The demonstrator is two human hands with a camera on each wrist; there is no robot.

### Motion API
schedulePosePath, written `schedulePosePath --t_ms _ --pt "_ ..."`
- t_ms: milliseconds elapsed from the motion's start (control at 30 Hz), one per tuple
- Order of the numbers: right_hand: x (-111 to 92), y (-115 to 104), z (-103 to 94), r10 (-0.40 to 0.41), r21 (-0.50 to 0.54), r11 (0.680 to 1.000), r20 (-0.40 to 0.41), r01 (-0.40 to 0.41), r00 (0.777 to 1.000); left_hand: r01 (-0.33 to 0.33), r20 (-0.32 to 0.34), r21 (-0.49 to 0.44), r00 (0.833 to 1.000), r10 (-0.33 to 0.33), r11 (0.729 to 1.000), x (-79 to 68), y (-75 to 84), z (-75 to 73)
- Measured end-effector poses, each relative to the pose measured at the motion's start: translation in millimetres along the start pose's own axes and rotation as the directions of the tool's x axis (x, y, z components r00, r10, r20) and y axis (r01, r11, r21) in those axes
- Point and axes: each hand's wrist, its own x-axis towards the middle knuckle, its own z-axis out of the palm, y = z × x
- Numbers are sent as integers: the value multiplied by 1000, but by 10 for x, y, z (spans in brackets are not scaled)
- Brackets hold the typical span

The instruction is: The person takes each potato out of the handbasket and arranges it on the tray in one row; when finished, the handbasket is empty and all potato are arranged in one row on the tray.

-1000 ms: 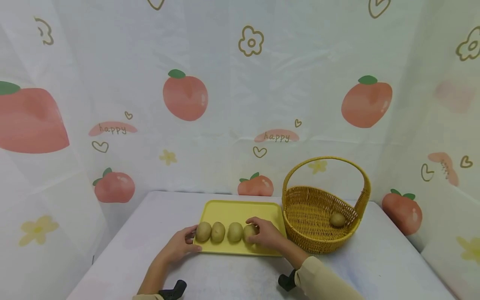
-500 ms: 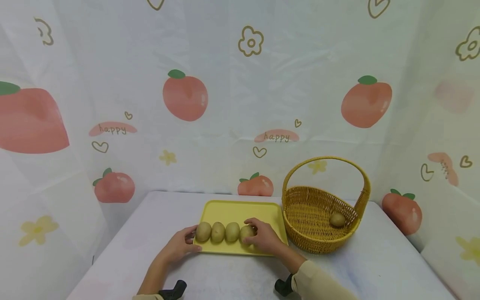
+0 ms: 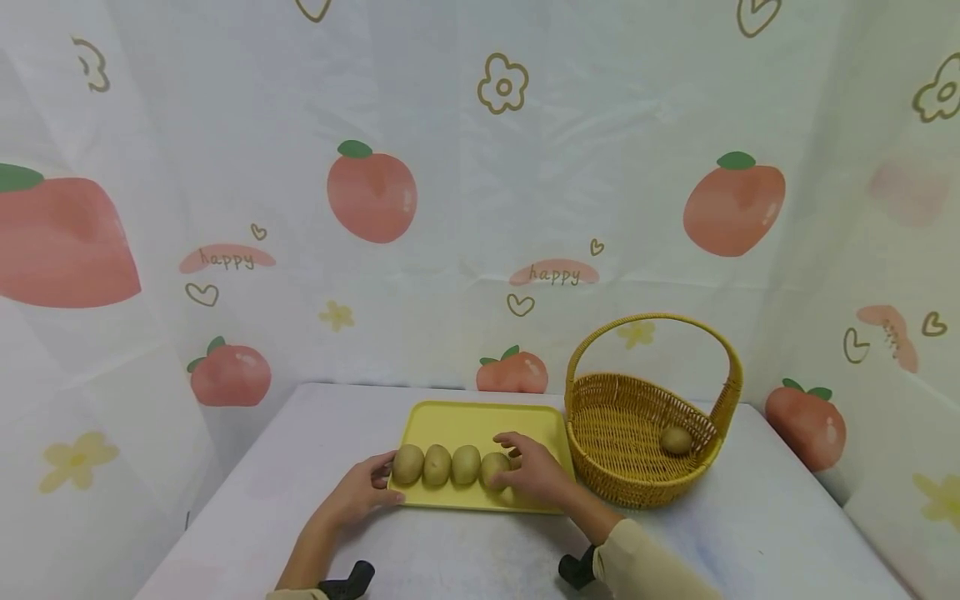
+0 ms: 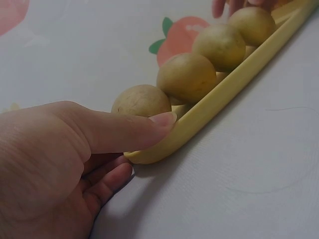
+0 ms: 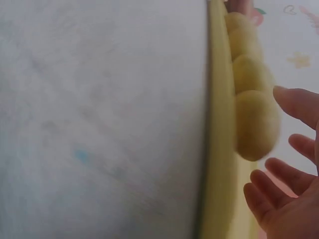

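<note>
A row of several potatoes [image 3: 437, 465] lies along the near side of a yellow tray [image 3: 480, 421]. At the tray's near left corner my left hand [image 3: 362, 493] grips the edge; in the left wrist view its thumb [image 4: 142, 130] lies over the rim beside the end potato [image 4: 142, 101], with fingers lower down outside the tray. My right hand [image 3: 542, 475] is beside the rightmost potato [image 3: 493, 470]. Its fingers are spread in the right wrist view, and a gap shows between them and that potato [image 5: 256, 127].
Right of the tray stands a woven basket [image 3: 637, 493] with a tall arched handle [image 3: 651, 316]. One potato [image 3: 676, 440] sits inside it. A white cloth covers the table [image 3: 450, 554], and a printed curtain [image 3: 450, 333] rises behind.
The two right-hand potatoes have shifted slightly left, closing the row. My right hand went left with the last one, then drew back a little to the right. My left hand stayed put.
</note>
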Motion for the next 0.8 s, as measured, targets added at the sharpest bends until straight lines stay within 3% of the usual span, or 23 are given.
schedulePosePath --t_ms 167,367,600,800 --pt "-24 -88 -214 -90 26 996 10 90 996 -5 -6 -5 1000 5 1000 -3 -14 -2" --pt "-95 -203 -631 -143 35 989 93 141 985 -12 7 -15 1000 12 1000 9 -23 4" --pt "-159 -304 -1251 -118 35 993 239 113 964 -14 -3 -26 1000 14 1000 2 -12 8" --pt "-147 -162 -1705 -56 96 995 287 30 956 -12 -5 -18 1000 12 1000 -7 -11 12"
